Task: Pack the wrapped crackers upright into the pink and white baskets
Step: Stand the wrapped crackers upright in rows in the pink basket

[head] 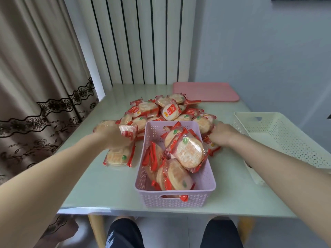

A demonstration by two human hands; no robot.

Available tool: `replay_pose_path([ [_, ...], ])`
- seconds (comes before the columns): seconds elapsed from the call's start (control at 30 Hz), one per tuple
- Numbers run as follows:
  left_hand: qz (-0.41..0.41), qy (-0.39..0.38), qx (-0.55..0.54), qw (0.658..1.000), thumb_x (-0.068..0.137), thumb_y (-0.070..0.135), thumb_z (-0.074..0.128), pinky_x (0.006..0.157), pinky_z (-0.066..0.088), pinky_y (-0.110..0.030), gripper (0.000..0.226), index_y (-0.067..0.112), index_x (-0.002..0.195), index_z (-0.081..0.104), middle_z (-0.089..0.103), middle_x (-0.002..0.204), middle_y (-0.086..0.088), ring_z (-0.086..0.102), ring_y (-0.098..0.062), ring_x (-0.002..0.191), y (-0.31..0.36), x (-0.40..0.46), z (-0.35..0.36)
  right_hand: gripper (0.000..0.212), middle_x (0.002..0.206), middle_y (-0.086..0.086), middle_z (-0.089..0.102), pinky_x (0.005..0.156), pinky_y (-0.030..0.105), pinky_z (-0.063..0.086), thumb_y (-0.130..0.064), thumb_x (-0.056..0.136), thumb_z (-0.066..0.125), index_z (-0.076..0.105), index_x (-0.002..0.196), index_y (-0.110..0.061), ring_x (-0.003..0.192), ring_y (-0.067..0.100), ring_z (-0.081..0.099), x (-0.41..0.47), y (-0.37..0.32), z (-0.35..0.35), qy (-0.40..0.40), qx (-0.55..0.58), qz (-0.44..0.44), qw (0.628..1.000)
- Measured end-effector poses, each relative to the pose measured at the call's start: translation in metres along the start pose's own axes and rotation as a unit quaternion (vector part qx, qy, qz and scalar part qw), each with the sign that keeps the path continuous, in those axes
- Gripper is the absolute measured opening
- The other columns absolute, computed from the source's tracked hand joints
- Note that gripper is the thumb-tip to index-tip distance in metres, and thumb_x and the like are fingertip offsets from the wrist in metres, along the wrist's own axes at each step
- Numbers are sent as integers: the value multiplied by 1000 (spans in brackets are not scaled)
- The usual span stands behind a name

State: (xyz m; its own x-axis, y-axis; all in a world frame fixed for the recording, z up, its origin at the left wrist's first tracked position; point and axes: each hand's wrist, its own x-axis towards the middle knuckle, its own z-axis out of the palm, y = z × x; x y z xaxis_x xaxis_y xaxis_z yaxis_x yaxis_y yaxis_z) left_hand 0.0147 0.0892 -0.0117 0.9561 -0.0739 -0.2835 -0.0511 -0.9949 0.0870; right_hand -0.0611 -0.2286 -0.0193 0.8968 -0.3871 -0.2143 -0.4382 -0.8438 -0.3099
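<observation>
A pink basket (207, 178) stands at the table's front middle, holding several wrapped crackers (189, 153), some upright, some leaning. Behind it lies a loose pile of wrapped crackers (157, 110). My left hand (112, 136), blurred, grips wrapped crackers (128, 132) just left of the basket. My right hand (222, 135) reaches into the pile at the basket's right side, its fingers curled round a wrapped cracker (206, 125). One packet (119, 156) lies flat below my left hand. The white basket (286, 140) sits at the right, nothing visible in it.
A pink lid (206, 92) lies at the table's back right. The pale green table (100, 185) has its front edge close to my knees. A curtain hangs at the left and a white slatted panel stands behind the table.
</observation>
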Motion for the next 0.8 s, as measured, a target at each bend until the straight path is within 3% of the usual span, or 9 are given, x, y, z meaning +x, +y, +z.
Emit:
replay_pose_path([
  [0.1, -5, -99, 23, 995, 57, 68, 57, 78, 60, -33, 74, 22, 115, 65, 67, 108, -2, 66, -22, 98, -11, 4, 20, 71, 113, 9, 68, 88, 30, 53, -58, 61, 54, 61, 117, -15, 105, 30, 64, 1, 6, 14, -69, 4, -1, 998],
  [0.2, -6, -88, 7, 996, 70, 58, 69, 83, 56, -29, 49, 17, 95, 62, 68, 109, -6, 65, -23, 103, -3, -8, 23, 71, 125, 11, 65, 98, 38, 52, -55, 71, 62, 55, 131, -17, 115, 32, 61, 8, 13, 25, -36, 46, 16, 998],
  [0.3, -32, -96, -64, 993, 48, 67, 80, 66, 48, -25, 74, 10, 92, 64, 68, 95, -5, 65, -22, 89, -8, -4, 23, 87, 127, 12, 63, 98, 38, 52, -52, 52, 66, 52, 132, -21, 117, 34, 60, 17, 17, 30, -7, 50, 35, 998],
  [0.4, -37, -86, -207, 974, 47, 44, 95, 57, 41, -25, 70, 5, 98, 68, 62, 83, -6, 54, -20, 71, -26, 2, 14, 75, 101, 10, 71, 76, 30, 57, -39, 37, 74, 66, 108, -16, 90, 27, 68, 13, 10, 11, -45, 51, 21, 997],
  [0.5, 11, -61, -353, 933, 62, 15, 95, 65, 50, -27, 67, 13, 116, 55, 65, 105, -9, 61, -21, 84, -30, 6, -2, 25, 69, 10, 66, 45, 24, 51, -12, 63, 81, 61, 79, -7, 49, 18, 61, 20, 5, -15, -72, 126, 21, 989],
  [0.57, 50, -2, -420, 906, 51, 19, 98, 74, 56, -35, 77, 20, 113, 52, 65, 106, -10, 65, -24, 86, -29, 13, -7, 18, 61, 8, 58, 39, 18, 41, -5, 72, 76, 58, 77, -8, 39, 15, 53, 28, 2, -33, -54, 117, 30, 991],
  [0.63, 73, 65, -394, 914, 45, 25, 96, 71, 56, -39, 76, 23, 106, 51, 64, 100, -9, 63, -25, 80, -26, 23, -4, 14, 66, 9, 61, 45, 19, 39, -11, 74, 73, 61, 79, -6, 48, 18, 57, 34, -3, -47, -20, 73, 38, 996],
  [0.7, 76, 120, -294, 945, 61, 17, 89, 64, 56, -38, 60, 21, 107, 50, 59, 103, -9, 60, -28, 83, -20, 31, 6, 11, 77, 12, 63, 52, 24, 40, -14, 78, 68, 61, 80, -6, 63, 24, 59, 40, -5, -51, 44, 41, 43, 997],
  [0.8, 40, 139, -197, 970, 70, 33, 75, 91, 49, -42, 53, 29, 112, 44, 44, 114, -6, 45, -32, 106, -21, 40, 25, 20, 102, 20, 63, 69, 29, 42, -12, 81, 61, 59, 99, -4, 90, 36, 61, 51, -3, -45, 155, 72, 41, 984],
])
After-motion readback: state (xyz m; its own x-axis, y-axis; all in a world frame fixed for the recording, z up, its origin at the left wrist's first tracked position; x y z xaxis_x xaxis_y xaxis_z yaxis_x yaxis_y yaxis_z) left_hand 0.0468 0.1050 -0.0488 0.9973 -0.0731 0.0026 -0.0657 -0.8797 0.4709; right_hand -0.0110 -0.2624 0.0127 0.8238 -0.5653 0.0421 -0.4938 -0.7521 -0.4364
